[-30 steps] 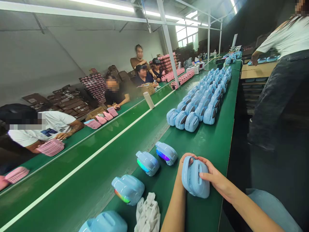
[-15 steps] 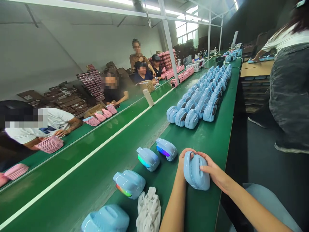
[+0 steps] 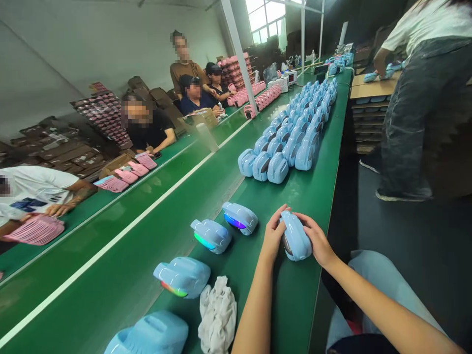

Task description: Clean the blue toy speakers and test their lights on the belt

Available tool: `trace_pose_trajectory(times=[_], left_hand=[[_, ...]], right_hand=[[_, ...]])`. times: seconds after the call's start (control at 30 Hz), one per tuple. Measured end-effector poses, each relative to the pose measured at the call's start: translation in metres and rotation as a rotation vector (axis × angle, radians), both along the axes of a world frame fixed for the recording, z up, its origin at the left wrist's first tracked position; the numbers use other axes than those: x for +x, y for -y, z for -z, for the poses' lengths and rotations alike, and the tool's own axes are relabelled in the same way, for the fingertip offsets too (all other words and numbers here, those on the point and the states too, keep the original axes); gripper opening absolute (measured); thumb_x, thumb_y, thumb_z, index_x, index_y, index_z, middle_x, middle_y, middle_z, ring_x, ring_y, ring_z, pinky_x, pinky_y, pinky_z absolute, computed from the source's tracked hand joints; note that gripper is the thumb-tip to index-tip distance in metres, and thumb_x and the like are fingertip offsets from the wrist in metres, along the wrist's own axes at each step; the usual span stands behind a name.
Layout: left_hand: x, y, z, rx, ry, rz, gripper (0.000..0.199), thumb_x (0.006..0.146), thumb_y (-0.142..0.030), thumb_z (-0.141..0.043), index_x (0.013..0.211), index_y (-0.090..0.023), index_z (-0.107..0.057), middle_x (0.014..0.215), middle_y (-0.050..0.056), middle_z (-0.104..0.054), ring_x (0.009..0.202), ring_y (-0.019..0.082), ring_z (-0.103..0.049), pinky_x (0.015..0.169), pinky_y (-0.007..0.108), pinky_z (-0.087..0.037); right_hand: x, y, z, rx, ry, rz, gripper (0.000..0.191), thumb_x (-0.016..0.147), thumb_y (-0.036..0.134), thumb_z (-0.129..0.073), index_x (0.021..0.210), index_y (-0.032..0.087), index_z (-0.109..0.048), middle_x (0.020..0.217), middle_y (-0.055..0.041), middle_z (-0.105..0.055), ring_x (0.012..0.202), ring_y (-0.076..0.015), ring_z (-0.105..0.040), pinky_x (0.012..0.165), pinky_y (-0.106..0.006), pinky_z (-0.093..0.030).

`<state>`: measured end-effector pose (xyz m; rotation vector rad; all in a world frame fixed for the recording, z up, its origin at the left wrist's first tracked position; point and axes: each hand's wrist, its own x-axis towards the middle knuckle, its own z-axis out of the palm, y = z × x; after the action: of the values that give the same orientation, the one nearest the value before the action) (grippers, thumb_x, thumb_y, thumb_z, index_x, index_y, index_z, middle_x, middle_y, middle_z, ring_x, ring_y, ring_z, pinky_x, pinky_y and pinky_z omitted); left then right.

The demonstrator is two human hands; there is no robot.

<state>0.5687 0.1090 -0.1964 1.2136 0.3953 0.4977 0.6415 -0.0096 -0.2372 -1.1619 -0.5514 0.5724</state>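
Note:
Between my left hand and my right hand sits a glossy pale blue plastic device, held from both sides on the green workbench. A dark panel shows at its near-left side. To the left lie several similar devices, each with a rainbow light glowing along one edge. Another unlit one lies at the bottom edge. A crumpled white cloth lies left of my left arm.
Dense rows of blue devices fill the bench ahead. A green conveyor belt runs to the left, with seated co-workers handling pink stacks. A standing co-worker reaches over a wooden table on the right. The floor lies below the bench's right edge.
My hands have turned the device, bringing its dark panel into view. The whole view has swung left, and the standing co-worker on the right has shifted position.

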Motion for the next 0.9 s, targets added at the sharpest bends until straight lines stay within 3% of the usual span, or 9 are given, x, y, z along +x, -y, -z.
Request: trace_pose_trajectory(times=[0.17,0.4,0.63,0.9], left_hand=[[-0.004,-0.009,0.004,-0.021,0.017,0.14,0.053,0.074,-0.032,-0.067,0.125,-0.024,-0.058,0.128,0.006,-0.061,0.119,0.026,-0.051,0.104,0.038,-0.035],[-0.01,-0.017,0.004,0.096,-0.012,0.278,0.074,0.064,-0.028,-0.075,0.133,-0.027,-0.049,0.129,0.005,-0.057,0.118,0.027,-0.049,0.104,0.038,-0.033],[-0.009,-0.019,0.007,0.02,0.015,0.299,0.061,0.073,-0.029,-0.06,0.133,-0.026,-0.05,0.128,0.004,-0.057,0.121,0.028,-0.046,0.107,0.04,-0.028],[-0.009,-0.019,-0.001,0.125,-0.005,0.286,0.06,0.069,-0.024,-0.069,0.127,-0.024,-0.055,0.118,0.002,-0.058,0.115,0.028,-0.048,0.103,0.038,-0.033]], right_hand=[[0.001,0.0,-0.003,0.002,0.017,0.029,0.034,0.089,0.036,-0.045,0.117,0.026,-0.06,0.125,-0.0019,-0.057,0.121,-0.0239,-0.046,0.107,-0.038,-0.031],[0.002,-0.001,-0.002,0.0,0.016,0.06,0.034,0.088,0.04,-0.045,0.115,0.025,-0.061,0.124,-0.0024,-0.058,0.119,-0.0237,-0.048,0.105,-0.038,-0.034],[0.001,0.001,0.001,-0.053,0.024,0.093,0.036,0.087,0.045,-0.048,0.113,0.024,-0.061,0.124,-0.003,-0.059,0.119,-0.0244,-0.049,0.105,-0.038,-0.035],[-0.004,-0.002,-0.003,-0.165,0.072,0.165,0.041,0.085,0.052,-0.045,0.112,0.023,-0.059,0.121,-0.0049,-0.06,0.118,-0.028,-0.05,0.099,-0.04,-0.04]])
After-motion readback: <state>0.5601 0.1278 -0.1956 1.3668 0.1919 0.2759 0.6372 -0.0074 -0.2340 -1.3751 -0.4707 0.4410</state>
